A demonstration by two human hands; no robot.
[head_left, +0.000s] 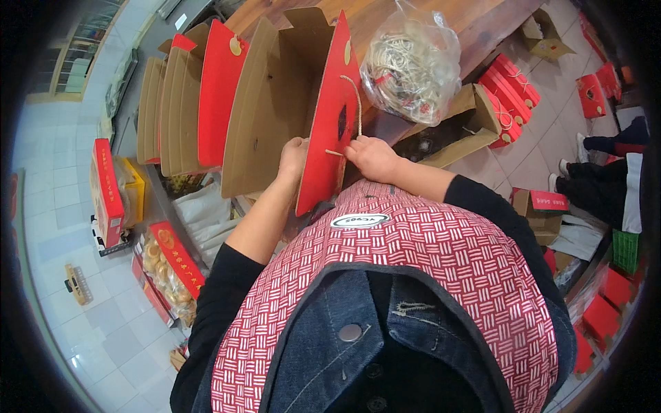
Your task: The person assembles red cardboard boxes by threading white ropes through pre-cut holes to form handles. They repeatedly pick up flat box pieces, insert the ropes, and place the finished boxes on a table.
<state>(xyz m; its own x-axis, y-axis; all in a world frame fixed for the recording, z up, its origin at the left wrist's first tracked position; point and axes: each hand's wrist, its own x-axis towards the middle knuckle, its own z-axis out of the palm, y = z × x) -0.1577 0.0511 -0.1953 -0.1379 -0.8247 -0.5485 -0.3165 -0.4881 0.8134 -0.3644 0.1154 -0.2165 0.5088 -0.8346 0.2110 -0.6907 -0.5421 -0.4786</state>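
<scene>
An open red cardboard gift box (329, 131) with a bare brown inside stands upright on the table in front of me. A cream cord (357, 103) comes out of a hole high on its red panel and runs down to my right hand (373, 158). That hand is closed, its fingertips pinching the cord close to the panel. A short piece of cord sticks out of a lower hole beside the fingertips. My left hand (294, 158) reaches inside the box behind the same panel. Its fingers are hidden there, so what they hold cannot be seen.
Several more open red boxes (222, 89) stand in a row to the left. A clear plastic bag of cords (411, 65) lies on the wooden table (475, 27), above an open brown carton (458, 131). Finished-looking red boxes (509, 89) sit on the floor at right, near another person's legs (592, 172).
</scene>
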